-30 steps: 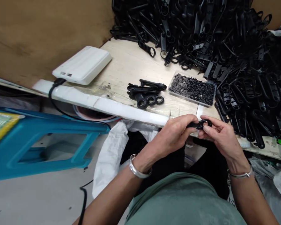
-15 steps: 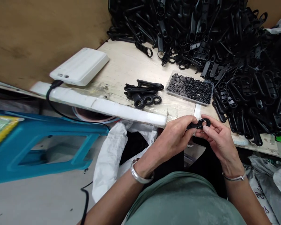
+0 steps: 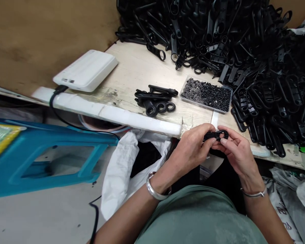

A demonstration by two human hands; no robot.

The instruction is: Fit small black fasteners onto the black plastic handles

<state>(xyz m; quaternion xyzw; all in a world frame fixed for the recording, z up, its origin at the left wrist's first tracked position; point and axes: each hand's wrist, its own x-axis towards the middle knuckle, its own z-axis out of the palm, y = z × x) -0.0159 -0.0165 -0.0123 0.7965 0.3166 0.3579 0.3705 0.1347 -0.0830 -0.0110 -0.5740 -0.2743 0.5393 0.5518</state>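
Both my hands grip one black plastic part (image 3: 215,135) with a ring-shaped end, held just over the table's front edge. My left hand (image 3: 194,142) pinches its left end between thumb and fingers, covering that end. My right hand (image 3: 235,144) closes around the ring end, thumb at the hole. Behind them stands a clear plastic box (image 3: 205,94) filled with tiny black pieces. To the left of the box lies a small stack of similar black parts (image 3: 156,99), several with ring ends facing forward.
A large heap of black plastic parts (image 3: 266,67) covers the back and right of the table (image 3: 132,64). At the left sits a white power bank (image 3: 86,71) with a black cable (image 3: 56,105) plugged in. A blue stool (image 3: 48,159) and a white sack (image 3: 120,169) stand below the edge.
The ringed part has turned slightly between my fingers, and my left thumb now lies further along it. The whole view has shifted a little; the piles stay put.
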